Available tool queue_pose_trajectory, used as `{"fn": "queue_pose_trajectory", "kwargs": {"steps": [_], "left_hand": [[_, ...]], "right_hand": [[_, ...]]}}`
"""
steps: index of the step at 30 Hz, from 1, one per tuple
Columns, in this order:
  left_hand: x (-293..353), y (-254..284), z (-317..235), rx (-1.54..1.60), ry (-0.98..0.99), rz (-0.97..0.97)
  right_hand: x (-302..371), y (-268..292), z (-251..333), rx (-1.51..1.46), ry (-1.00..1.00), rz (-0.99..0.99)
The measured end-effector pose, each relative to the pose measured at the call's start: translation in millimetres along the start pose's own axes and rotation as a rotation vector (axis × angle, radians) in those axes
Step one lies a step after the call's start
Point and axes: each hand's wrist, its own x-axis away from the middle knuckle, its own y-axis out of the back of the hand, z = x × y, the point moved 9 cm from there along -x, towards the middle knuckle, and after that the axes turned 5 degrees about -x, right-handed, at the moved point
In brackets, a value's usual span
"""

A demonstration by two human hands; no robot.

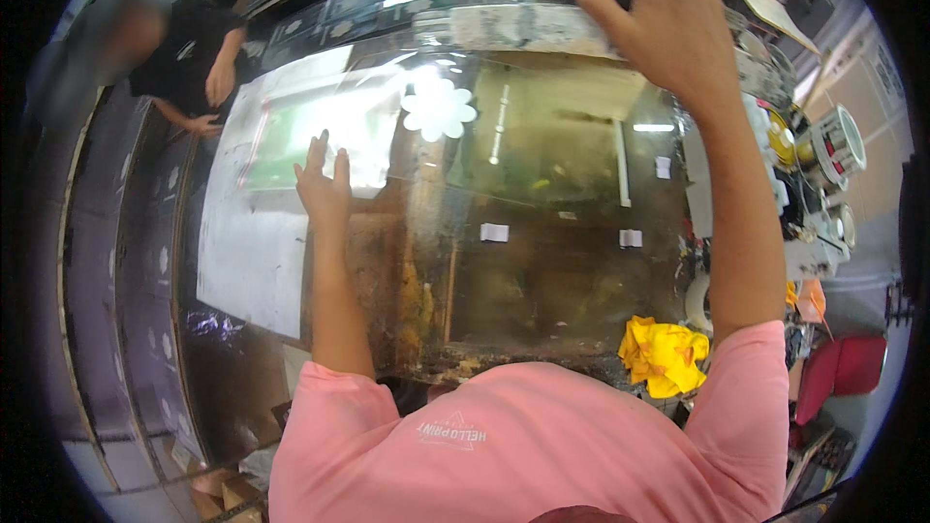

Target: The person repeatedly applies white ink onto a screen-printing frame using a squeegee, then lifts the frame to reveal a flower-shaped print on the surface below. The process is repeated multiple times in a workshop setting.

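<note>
My left hand has its fingers spread on or just above a shiny surface, at the edge of a bright, green-tinted rectangle. At the far right my right hand reaches forward, thumb and fingers apart, over the end of a smeared whitish bar; whether its fingertips touch anything is unclear. Between the hands a white flower shape shows on what looks like a clear, glossy sheet. Glare hides the sheet's edges. Beneath it lies a stained brown worktable with small pale tabs.
A crumpled yellow cloth lies at the table's near right corner. Tubs and cans crowd the right side, with a red chair nearer me. Another person stands at the far left, beside dark panels bearing pale flower shapes.
</note>
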Motion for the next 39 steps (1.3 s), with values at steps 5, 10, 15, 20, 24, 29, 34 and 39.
{"fn": "queue_pose_trajectory", "kwargs": {"steps": [5, 10, 15, 20, 24, 29, 34, 39], "left_hand": [[-39.1, 8.0, 89.2, -0.203, 0.148, 0.076], [-18.3, 2.3, 84.2, -0.604, 0.213, 0.111], [42.7, -44.7, 22.2, -0.455, -0.128, 0.240], [49.4, -62.0, 23.6, -0.507, -0.075, 0.252], [38.2, -57.9, 25.3, -0.538, -0.082, 0.243], [-1.6, -23.7, 4.6, -0.358, -0.176, 0.223], [3.1, -25.6, -59.9, -0.417, -0.269, 0.472], [89.3, -84.1, -158.1, -0.257, -0.332, 0.686]], "right_hand": [[-1.6, 1.1, 4.5, 0.048, 0.015, 0.006], [2.1, -2.7, 4.8, 0.018, -0.007, 0.057], [1.8, -0.6, 8.3, 0.046, 0.027, 0.033], [2.3, 0.5, 9.2, 0.016, 0.040, 0.013], [16.0, -1.1, 10.7, 0.026, 0.016, 0.017], [14.4, 1.6, 10.7, 0.031, 0.029, -0.007], [2.6, 6.5, 4.8, -0.070, -0.011, -0.013], [-1.2, 5.0, 5.2, -0.015, 0.014, 0.008]]}}
